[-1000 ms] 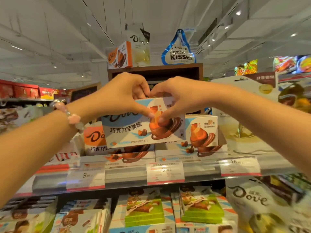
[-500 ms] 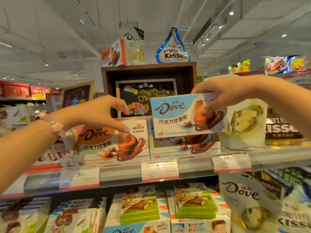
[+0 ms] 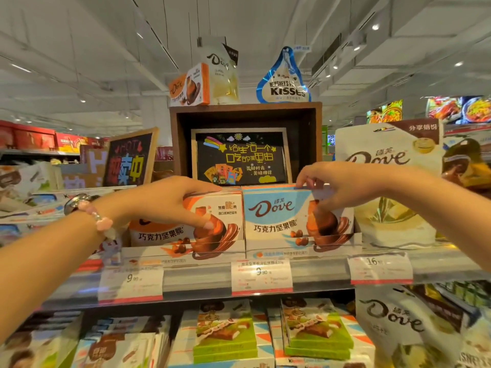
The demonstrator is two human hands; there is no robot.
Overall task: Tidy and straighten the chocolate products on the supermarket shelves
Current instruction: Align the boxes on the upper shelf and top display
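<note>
1. blue and white "dove" box stands upright at the front edge of the top shelf; the right hand pinches its top right corner.
2. orange "dove" box stands touching its left side; the left hand grips its top, thumb on the front.
3. price tags read "9.90" and "16".
4. a "hershey's kisses" bag sits on the wooden crate above.

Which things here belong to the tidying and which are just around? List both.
In the job:
left hand gripping the orange Dove box
right hand pinching the blue Dove box

Just around:
Kisses bag
chalkboard sign
white Dove pouch
green boxes
price tags
</note>
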